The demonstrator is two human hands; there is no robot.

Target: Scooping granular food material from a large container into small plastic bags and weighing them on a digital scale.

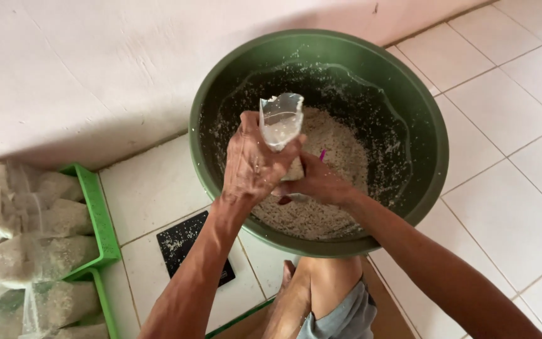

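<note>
Left hand (252, 164): our fingers pinch the clear plastic bag (280, 120) upright
Right hand (317, 183): closed under the bag
Green basin (431, 125): holds the white grain (340, 150)

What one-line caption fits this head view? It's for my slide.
Both hands, left hand and right hand, hold a small clear bag over a green basin of pale grain.

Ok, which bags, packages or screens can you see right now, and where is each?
Small clear plastic bag: held over the green basin by the left hand and right hand.
Filled clear bags: stacked in the green tray, far left.
Flat black scale: on the floor tiles; no screen visible.
</note>
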